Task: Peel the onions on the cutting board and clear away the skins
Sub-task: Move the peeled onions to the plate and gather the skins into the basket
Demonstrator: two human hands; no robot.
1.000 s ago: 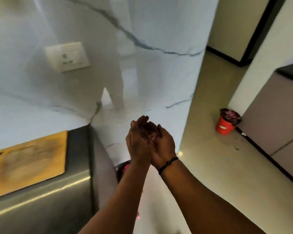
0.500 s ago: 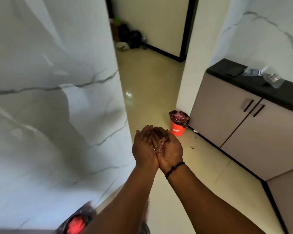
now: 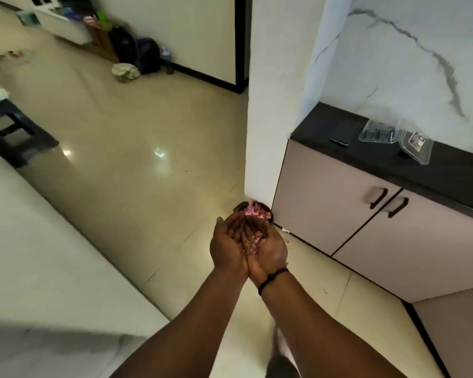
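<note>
Since half a second ago the view has swung further off the marble wall, and the cupped hands now sit right in front of the bin (image 3: 257, 210), which was plainly clear of them before and showed its red side. Now only its dark rim and pink contents peek above the fingertips, just right of centre.

Left hand (image 3: 228, 248) and right hand (image 3: 268, 251) are pressed edge to edge, palms up, forming a bowl, with the fingers curled slightly. Onion skins (image 3: 253, 242) lie in the hollow between them, pinkish flakes mostly resting on the right palm. A black wristband (image 3: 272, 276) circles the right wrist.

This reads as the last stretch of clearing away: the load is nearly at the bin, and tipping it in looks like the next step.

Neither the cutting board nor the onions are in frame, so how the peeling stands cannot be told. Most of the bin is hidden behind the hands. At right, a cabinet (image 3: 366, 227) carries a phone (image 3: 344, 132) and clear plastic trays (image 3: 380, 130); their contents are unclear.
</note>
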